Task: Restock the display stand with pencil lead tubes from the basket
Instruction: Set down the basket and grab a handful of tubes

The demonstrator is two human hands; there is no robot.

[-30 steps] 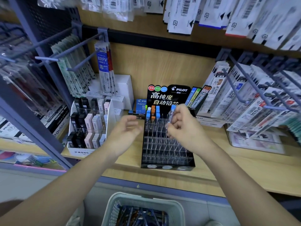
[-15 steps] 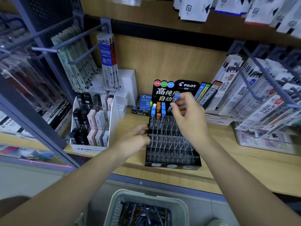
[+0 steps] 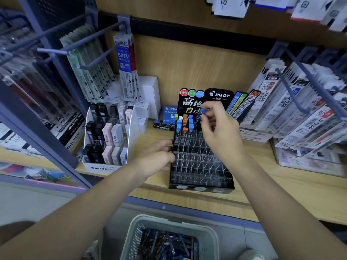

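Tube [image 3: 199, 115] looks light, stiff, slick plastic: right hand [image 3: 219, 132] pinches it near the blue cap above display stand [image 3: 201, 166] back rows, left hand [image 3: 159, 158] rests relaxed against its side, spares in basket [image 3: 169, 221].

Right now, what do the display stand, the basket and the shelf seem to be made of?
Display stand: clear glossy plastic dividers, see-through with glints, on a black base. Basket: pale grey matte plastic, its wall moulded with holes. Shelf: light wood-grain board, smooth; probably laminate, though veneer is possible.
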